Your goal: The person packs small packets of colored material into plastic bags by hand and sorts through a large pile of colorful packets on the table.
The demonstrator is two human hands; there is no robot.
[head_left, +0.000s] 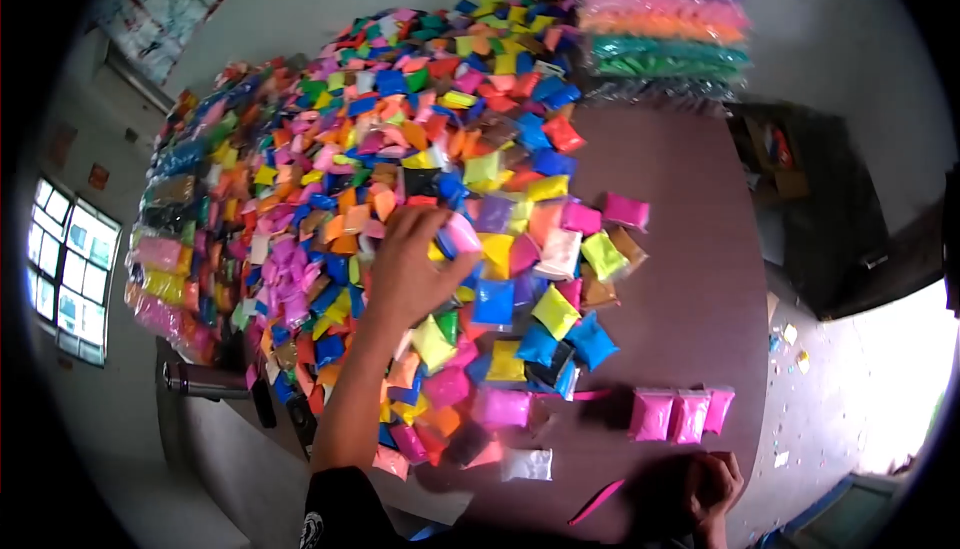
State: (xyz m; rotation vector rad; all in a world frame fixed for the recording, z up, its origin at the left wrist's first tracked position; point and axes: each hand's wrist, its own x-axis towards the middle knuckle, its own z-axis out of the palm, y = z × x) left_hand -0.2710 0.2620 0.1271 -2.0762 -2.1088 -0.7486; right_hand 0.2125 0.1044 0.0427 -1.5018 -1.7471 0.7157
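My left hand reaches over a large heap of small colored packets, its thumb and forefinger closed on a pale pink packet. A purple packet, a yellow packet and a blue packet lie close to its fingertips. My right hand is curled near the table's front right edge; whatever its fingers hold, if anything, is hidden. Just beyond it, three bright pink packets stand side by side on the brown table. A pink strip lies to the left of that hand.
Larger clear bags in stacked color layers stand at the table's far right corner. More bagged packets line the heap's left side. A dark cylindrical flask lies at the left. Scraps litter the floor on the right.
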